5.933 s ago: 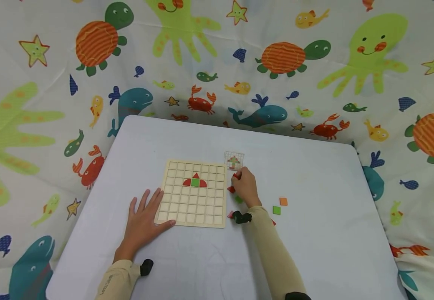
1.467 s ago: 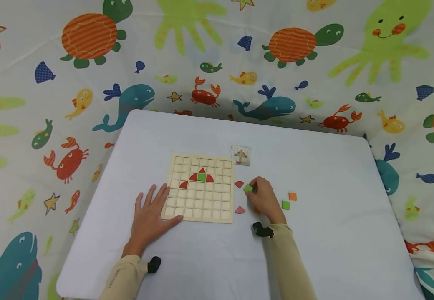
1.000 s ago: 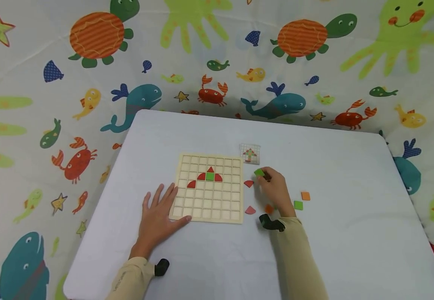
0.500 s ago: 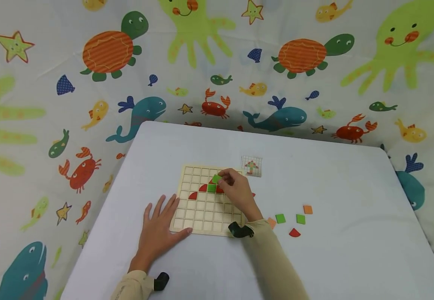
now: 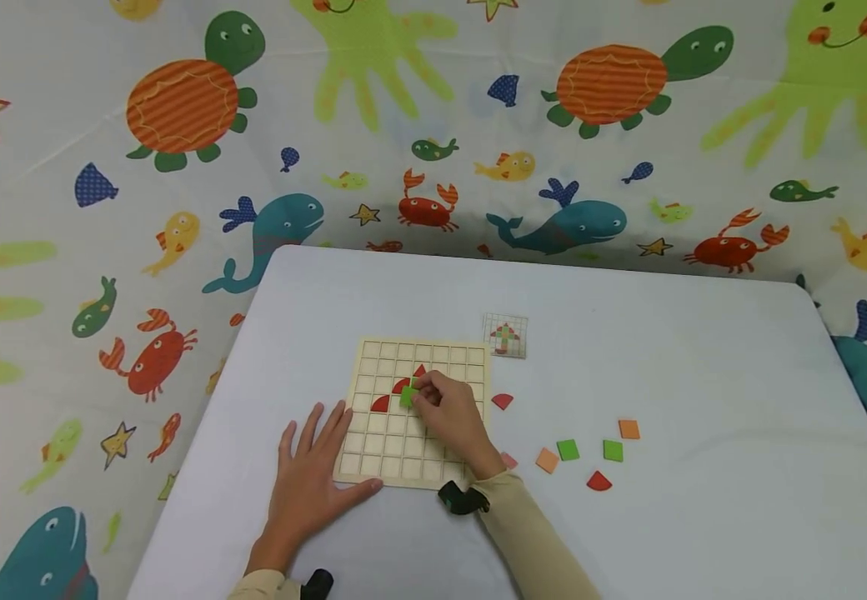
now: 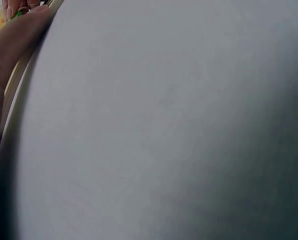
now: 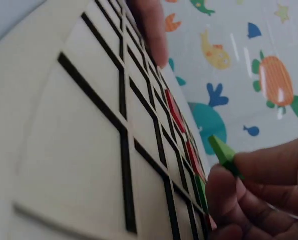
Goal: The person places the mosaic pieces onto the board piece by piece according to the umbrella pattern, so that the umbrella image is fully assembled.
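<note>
A light wooden grid board lies on the white table. On it sit a red triangle tile and red quarter-round tiles; my right hand hides other parts of the pattern. Between thumb and fingers, my right hand pinches a green square tile over the middle of the board. In the right wrist view that green tile is tilted and held above the board surface. My left hand rests at the board's left front corner with fingers spread, thumb along the front edge.
Right of the board lie loose tiles: a red quarter-round, a pinkish one, orange squares, green squares and another red quarter-round. A small pattern card lies by the board's back right corner.
My right hand has carried the green tile from the loose tiles leftward over the board. Since the oldest frame, another red quarter-round has been added on the board. The left hand stays at the corner.
</note>
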A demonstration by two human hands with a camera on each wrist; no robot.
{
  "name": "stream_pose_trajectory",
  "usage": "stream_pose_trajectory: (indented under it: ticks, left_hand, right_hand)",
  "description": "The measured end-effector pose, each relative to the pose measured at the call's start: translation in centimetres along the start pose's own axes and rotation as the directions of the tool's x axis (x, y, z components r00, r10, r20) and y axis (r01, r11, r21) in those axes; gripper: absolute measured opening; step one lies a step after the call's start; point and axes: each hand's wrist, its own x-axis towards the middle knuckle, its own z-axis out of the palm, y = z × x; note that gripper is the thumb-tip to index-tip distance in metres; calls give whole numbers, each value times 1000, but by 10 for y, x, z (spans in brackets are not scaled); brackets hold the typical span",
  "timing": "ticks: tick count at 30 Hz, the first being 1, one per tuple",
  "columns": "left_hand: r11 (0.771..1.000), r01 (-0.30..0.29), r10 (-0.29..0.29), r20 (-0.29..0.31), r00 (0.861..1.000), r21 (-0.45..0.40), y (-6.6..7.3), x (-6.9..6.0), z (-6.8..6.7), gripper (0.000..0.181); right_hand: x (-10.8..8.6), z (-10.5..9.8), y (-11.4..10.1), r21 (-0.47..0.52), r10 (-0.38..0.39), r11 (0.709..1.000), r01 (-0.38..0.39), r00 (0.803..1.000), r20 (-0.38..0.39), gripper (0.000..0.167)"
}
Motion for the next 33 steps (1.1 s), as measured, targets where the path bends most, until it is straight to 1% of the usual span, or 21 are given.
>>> stream_pose_trajectory:
  ticks: [2,5,8,10,14,18,20,22,24,26,29,31,33]
  left_hand:
    - [1000,7,-7,-6,1000,2,0,-2,-1,115]
    - [1000,11,-11,9,1000,-1,0,-3,0,114]
    - [1000,5,-5,18,1000,0,0,-3,1,113]
    - [1000,-1,1,14,1000,-3,0,-2,1,113]
    - [1000,-8,8,-1,1000,-2,-1,0,0,113]
    - [1000,2,-2,12,1000,-1,-3,-1,0,114]
    - [1000,0,0,21,1000,-5,-2,-5,1,114]
    - [1000,-3,3,25,1000,-6,-1,-6,0,114]
    - [1000,-7,7,20,1000,-5,-1,-4,0,113]
    - [1000,-7,7,21,1000,-9,0,-2,-1,113]
    - [1000,-4,5,39,999,-17,0,-1,-1,113]
    - [1000,6,-5,54,999,-21,-1,-2,-1,113]
    - [1000,20,-19,62,998,-23,-3,-6,-1,114]
  right_hand:
    - [2,4,-2,-27,-7,1000,7,1000,3,8]
    - [1,10,0,-125,2,992,-2,1000,2,8]
    - [-1,15,0,-244,0,970,0,1000,0,9]
    - [-2,18,0,-309,-19,951,16,1000,-8,10]
    - [0,23,-3,-380,-78,923,59,996,-36,9]
    - [1,26,-5,-410,-104,909,79,994,-40,7]
    - [-3,27,-5,-411,-105,908,79,994,-42,7]
    - [-5,25,-7,-398,-103,914,79,994,-40,8]
    - [-4,22,-9,-354,-102,931,85,994,-29,9]
    - [-3,17,-11,-287,-100,954,90,995,-19,11]
    - [-3,4,-14,-182,-96,979,91,995,-18,13]
    - [-6,-7,-16,-137,-106,985,103,994,-20,14]
    - [-11,-20,-17,-121,-117,986,114,993,-19,16]
